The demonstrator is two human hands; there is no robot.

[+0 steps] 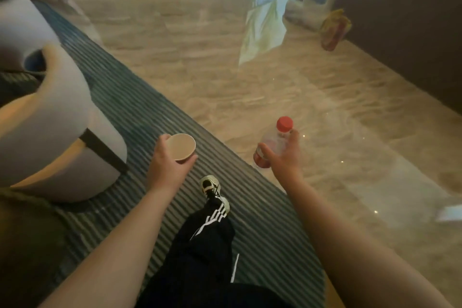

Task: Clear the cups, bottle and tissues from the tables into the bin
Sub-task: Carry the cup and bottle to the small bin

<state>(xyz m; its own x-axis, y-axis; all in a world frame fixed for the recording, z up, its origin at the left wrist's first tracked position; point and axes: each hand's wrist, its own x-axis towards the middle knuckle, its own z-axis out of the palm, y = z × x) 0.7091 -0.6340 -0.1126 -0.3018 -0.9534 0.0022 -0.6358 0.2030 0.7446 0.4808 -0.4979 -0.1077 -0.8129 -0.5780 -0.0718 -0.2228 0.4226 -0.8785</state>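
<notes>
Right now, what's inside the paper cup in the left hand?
The paper cup in the left hand is tilted toward the camera; its pale inner wall and bottom show nothing inside. The fingers cover only part of the outside. The picture is slightly blurred.

I saw the left hand wrapped around a paper cup, its open mouth tipped toward the camera, while the right hand clasped a clear bottle with a red cap and red label. Both were held above a ribbed grey rug beside a pale armchair. Bags sat blurred on the marble floor.
</notes>
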